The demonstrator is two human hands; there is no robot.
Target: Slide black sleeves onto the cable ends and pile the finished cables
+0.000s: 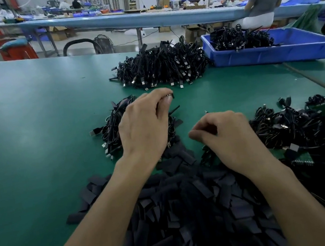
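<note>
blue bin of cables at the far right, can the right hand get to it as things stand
Probably yes, with a stretch: only bare green mat lies between the right hand and the near wall of the blue bin, so nothing blocks it, though the arm must extend forward.

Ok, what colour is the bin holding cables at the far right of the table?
Blue. The bin shows clearly in the head view, the only view here.

Even overhead light, soft wide-angle edges
</note>
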